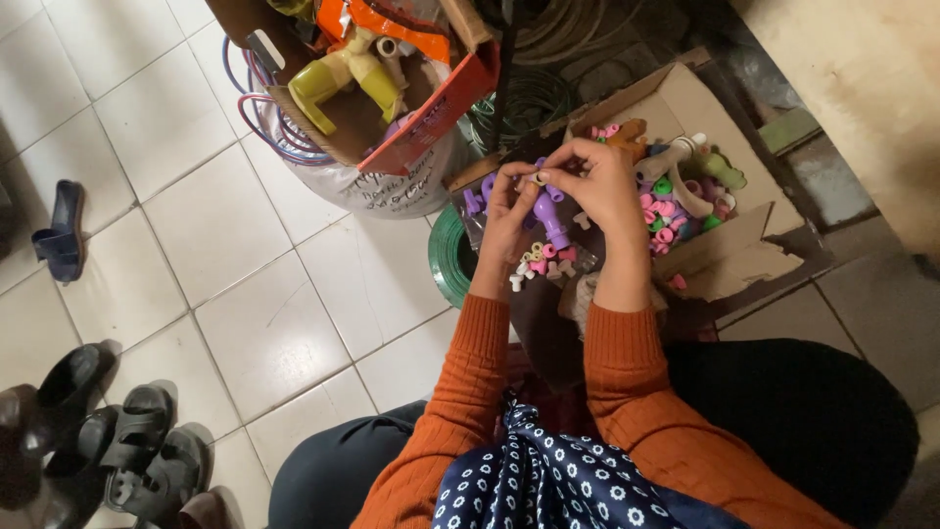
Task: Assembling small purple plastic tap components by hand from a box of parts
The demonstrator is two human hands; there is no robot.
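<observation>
While both hands are working above the lap, the left hand (509, 211) is pinching a small pale ring (538, 179) in a closed grip. The right hand (599, 186) is clamping its grip on a purple fitting (550, 214), just beside the ring. A cardboard box (729, 257) of coloured caps (671, 211) is sitting near, on the tiled floor (225, 245).

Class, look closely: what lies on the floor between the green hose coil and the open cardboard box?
In the head view, small pink and white plastic pieces lie between green hose coil and cardboard box.
</observation>
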